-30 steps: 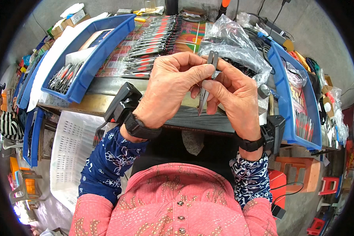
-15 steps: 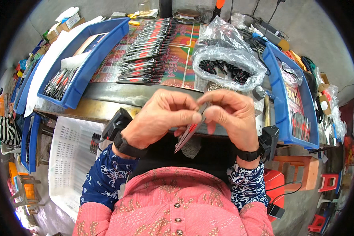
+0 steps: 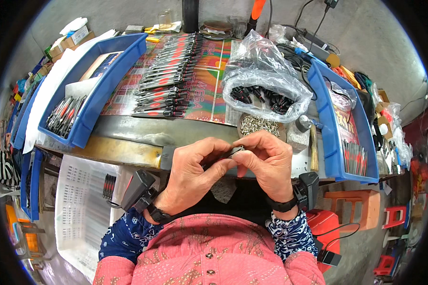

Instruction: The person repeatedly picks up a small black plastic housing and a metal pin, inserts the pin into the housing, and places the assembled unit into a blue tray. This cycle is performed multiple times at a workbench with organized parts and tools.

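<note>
Now the left hand (image 3: 192, 173) and right hand (image 3: 266, 161) pinch one small dark tool (image 3: 226, 154) between fingertips — lowered and turned flatter than a second ago, so fitting goes on. Beyond them, rivets (image 3: 259, 124) and a bag (image 3: 264, 80).

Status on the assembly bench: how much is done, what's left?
Done: rows of finished red-and-black tools laid out on the mat. In hand: left hand and right hand pinch one small dark piece. Left: a clear bag of black parts and a pile of small metal pieces.
</note>
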A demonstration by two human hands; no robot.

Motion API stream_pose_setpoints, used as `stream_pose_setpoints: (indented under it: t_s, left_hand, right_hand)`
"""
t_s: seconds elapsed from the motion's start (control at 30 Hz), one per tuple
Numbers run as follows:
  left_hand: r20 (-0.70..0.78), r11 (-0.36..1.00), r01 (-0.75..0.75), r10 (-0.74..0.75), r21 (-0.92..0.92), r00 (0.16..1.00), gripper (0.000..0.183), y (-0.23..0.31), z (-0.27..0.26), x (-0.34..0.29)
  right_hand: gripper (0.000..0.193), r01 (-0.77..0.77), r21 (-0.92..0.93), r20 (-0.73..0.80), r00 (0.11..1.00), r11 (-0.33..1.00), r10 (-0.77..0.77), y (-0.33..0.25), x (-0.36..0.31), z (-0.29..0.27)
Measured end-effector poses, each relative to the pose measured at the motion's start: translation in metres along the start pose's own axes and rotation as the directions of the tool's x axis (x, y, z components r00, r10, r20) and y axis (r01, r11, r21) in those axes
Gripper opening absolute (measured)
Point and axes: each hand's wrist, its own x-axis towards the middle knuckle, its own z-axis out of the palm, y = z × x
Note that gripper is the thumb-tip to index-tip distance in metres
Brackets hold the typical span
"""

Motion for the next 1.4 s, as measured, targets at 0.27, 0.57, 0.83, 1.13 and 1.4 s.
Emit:
stream_pose_setpoints:
  t_s: [0.27, 0.57, 0.83, 1.13, 1.4]
  left_hand:
    - [-0.011, 0.926, -0.198, 0.212, 0.321, 0.977, 0.016, -0.007, -0.010, 0.007]
    - [-0.011, 0.885, -0.217, 0.243, 0.412, 0.970, 0.018, -0.006, -0.025, 0.007]
    - [-0.031, 0.893, -0.189, 0.220, 0.409, 0.975, 0.018, -0.008, -0.033, 0.008]
    - [-0.027, 0.893, -0.206, 0.236, 0.401, 0.971, 0.018, -0.007, -0.033, 0.005]
    - [-0.010, 0.891, -0.215, 0.239, 0.401, 0.971, 0.017, 0.005, -0.026, -0.005]
  right_hand:
    - [0.016, 0.042, -0.636, 0.019, 0.999, 0.770, -0.039, -0.022, 0.045, -0.045]
    - [0.016, 0.163, -0.984, 0.148, 0.969, 0.065, -0.198, 0.017, 0.127, -0.094]
    - [0.019, 0.072, -0.985, 0.084, 0.994, -0.156, -0.071, 0.042, 0.142, -0.100]
    - [0.021, 0.089, -0.996, 0.093, 0.982, -0.031, -0.163, 0.015, 0.122, -0.083]
    - [0.023, 0.165, -0.708, 0.100, 0.986, 0.687, -0.133, -0.026, 0.034, -0.030]
